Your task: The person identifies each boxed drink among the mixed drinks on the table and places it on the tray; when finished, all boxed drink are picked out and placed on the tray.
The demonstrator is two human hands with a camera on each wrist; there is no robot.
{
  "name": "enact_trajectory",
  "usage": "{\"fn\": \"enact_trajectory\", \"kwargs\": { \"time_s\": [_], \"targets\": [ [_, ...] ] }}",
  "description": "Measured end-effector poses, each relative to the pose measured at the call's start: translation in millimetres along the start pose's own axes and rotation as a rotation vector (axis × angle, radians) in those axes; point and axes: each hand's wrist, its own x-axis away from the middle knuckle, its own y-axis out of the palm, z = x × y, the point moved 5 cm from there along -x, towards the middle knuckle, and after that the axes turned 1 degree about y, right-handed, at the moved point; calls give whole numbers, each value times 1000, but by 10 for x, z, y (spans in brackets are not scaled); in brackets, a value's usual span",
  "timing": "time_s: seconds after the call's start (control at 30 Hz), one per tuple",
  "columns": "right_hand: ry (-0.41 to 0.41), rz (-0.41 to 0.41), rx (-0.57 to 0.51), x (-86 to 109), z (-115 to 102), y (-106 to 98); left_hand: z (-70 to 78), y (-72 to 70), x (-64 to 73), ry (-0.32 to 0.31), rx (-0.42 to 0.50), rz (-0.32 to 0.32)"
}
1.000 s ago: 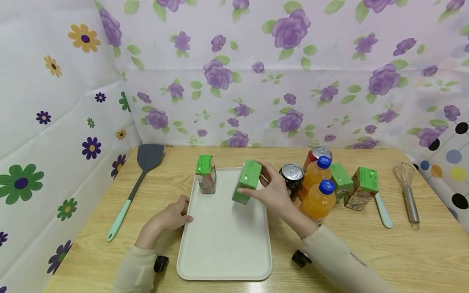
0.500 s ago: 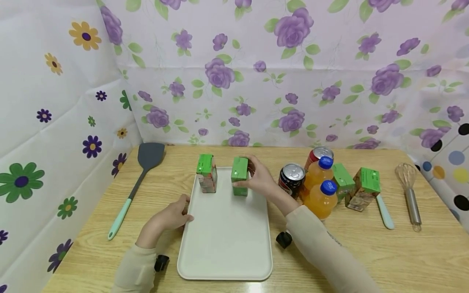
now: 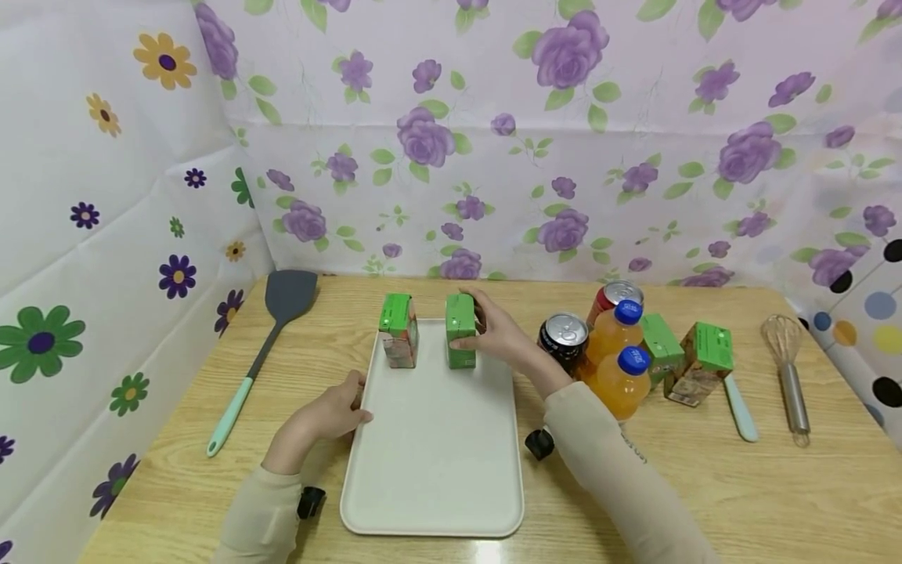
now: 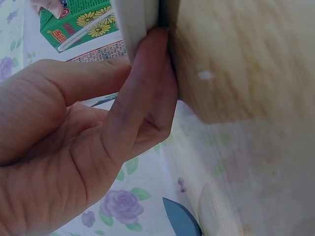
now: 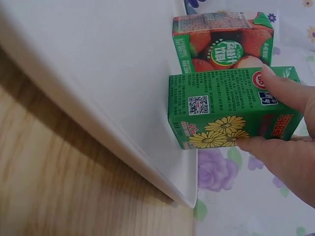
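My right hand (image 3: 502,338) pinches a green drink carton (image 3: 461,321) near its top, thumb on one side and fingers on the other. Yellow flowers decorate the carton (image 5: 231,110) in the right wrist view, where it stands upright with its base on the white tray (image 3: 432,462). A second drink carton (image 3: 399,333), green-topped with red fruit pictures, stands at the tray's far left corner, apart from the first. My left hand (image 3: 330,411) holds the tray's left rim; the left wrist view has the thumb and curled fingers (image 4: 140,88) gripping that edge.
Right of the tray stand a black can (image 3: 564,338), a red can (image 3: 620,294), two orange drink bottles (image 3: 620,388) and two more cartons (image 3: 701,362). Beyond them lie a pale-handled utensil (image 3: 740,407) and a whisk (image 3: 788,376). A spatula (image 3: 271,345) lies at left.
My right hand has carried the green carton left and slightly back, and the carton has gone from tilted to upright on the tray. The left hand keeps its place on the rim.
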Motion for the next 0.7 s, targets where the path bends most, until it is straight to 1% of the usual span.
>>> {"fn": "enact_trajectory", "kwargs": {
  "time_s": [0.13,0.3,0.43,0.57,0.63,0.7],
  "targets": [
    [11,17,59,11,25,-2,4,-8,-5,9,-11,-4],
    [50,93,219,66,76,-23,-16,-2,-3,1,-11,-4],
    [31,150,280,155,52,-46,-11,-2,6,-2,18,-6],
    [2,163,340,321,-53,-81,6,0,4,2,31,-6],
    [-24,148,375,446,-131,-105,16,4,4,1,27,-8],
    [-69,137,399,598,-230,-139,30,5,2,4,14,-9]
  ]
}}
